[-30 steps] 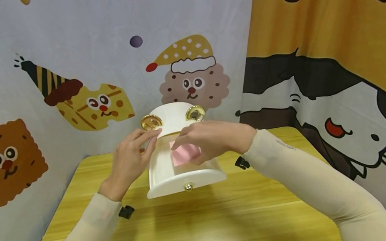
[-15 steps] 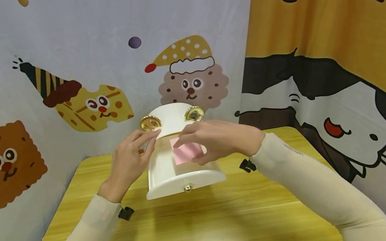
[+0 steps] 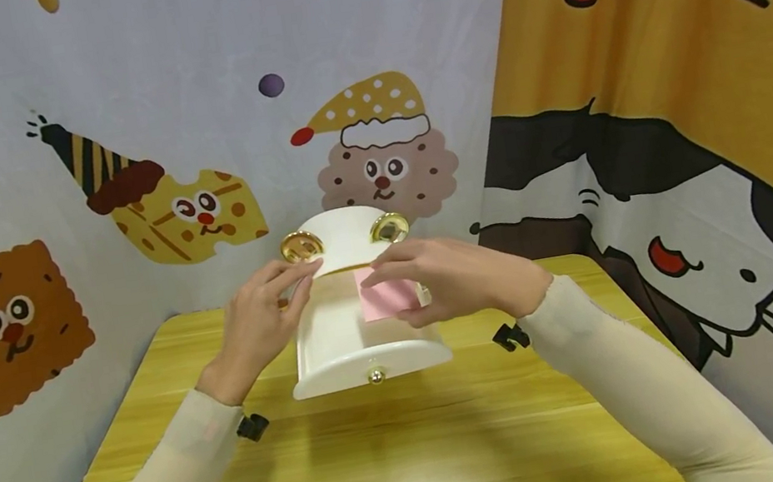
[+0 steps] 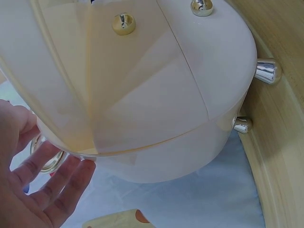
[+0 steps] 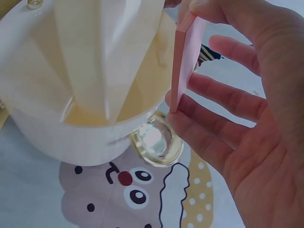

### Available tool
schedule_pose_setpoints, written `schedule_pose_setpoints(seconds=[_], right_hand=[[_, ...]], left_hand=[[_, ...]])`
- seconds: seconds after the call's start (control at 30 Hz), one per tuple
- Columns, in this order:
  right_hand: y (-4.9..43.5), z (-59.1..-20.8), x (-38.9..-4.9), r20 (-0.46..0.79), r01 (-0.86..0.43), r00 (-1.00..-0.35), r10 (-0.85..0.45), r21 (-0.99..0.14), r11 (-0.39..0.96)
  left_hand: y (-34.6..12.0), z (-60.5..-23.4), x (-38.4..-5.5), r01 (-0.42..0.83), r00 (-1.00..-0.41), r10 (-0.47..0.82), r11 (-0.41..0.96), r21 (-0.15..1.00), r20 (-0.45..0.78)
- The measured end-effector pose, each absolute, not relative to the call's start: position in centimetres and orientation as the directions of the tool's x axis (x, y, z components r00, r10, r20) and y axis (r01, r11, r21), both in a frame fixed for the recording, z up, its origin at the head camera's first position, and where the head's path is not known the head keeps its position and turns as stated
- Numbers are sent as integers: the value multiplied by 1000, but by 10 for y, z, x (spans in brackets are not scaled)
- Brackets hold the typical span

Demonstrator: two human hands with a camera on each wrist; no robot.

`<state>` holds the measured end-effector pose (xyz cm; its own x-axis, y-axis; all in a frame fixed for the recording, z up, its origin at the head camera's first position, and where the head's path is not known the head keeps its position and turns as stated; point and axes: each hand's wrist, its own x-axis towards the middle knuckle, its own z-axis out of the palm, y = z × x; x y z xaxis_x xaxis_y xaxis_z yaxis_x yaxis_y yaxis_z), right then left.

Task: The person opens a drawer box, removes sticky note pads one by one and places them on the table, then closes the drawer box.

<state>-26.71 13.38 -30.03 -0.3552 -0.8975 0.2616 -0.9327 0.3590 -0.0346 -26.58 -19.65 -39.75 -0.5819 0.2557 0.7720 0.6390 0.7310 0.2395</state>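
Note:
A white drawer box (image 3: 346,235) with gold ears stands on the table, its drawer (image 3: 339,324) pulled out toward me. My left hand (image 3: 255,321) holds the box at the left front edge of its top, thumb on one side and fingertips on the other. Above the drawer's right part, my right hand (image 3: 464,275) grips a pad of pink sticky notes (image 3: 384,302) between thumb and fingers. The right wrist view shows the pad (image 5: 186,61) edge-on, beside the box's rim. A gold knob (image 3: 376,376) sits on the drawer front.
The wooden table (image 3: 391,459) reaches toward me in front of the box. Behind hangs a printed curtain (image 3: 185,121) with cartoon figures, and another cartoon cloth (image 3: 649,174) hangs at the right. Gold feet (image 4: 268,71) lift the box off the table.
My right hand has shifted slightly right with the pink pad, which now lies nearer the drawer's right side. My left hand and the box have stayed in place.

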Motion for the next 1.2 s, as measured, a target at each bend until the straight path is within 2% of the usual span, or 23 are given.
schedule_pose_setpoints(seconds=[0.73, 1.2], right_hand=[[167, -320, -267, 291, -895, -442, -849, -78, 439], [188, -325, -269, 330, -892, -444, -833, -73, 446]], left_hand=[[-196, -401, -266, 646, -578, 262, 726, 237, 773], [-197, -400, -265, 646, -567, 257, 728, 230, 783]])
